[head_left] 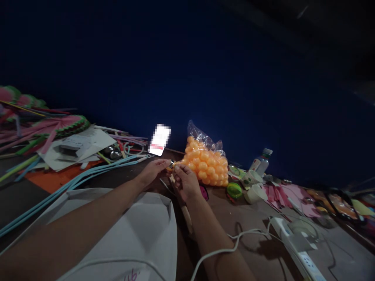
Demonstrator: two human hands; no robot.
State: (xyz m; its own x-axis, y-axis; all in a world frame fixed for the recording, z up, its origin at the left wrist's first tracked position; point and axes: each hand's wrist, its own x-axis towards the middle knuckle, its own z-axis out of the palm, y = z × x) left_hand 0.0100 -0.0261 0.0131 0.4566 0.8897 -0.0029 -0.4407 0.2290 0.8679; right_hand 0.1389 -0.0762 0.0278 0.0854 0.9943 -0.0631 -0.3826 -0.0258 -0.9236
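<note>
My left hand (155,170) and my right hand (185,182) meet at the middle of the table, fingers of both pinched. Between their fingertips is a small shiny dark and yellow piece (172,164), too small to name. Just behind my right hand stands a clear plastic bag (206,138) full of orange balls (206,164). A wooden stick (186,216) lies below my right hand, partly hidden by the forearm. Close beyond my left hand a phone (159,141) leans with its screen lit.
A white box (140,230) lies beneath my left forearm. Light blue cords (88,177) and paper sheets (96,140) are at left. On the right are a green ball-shaped thing (234,190), a paper cup (255,194), a bottle (261,162), a power strip (297,249) and a white cable (216,253).
</note>
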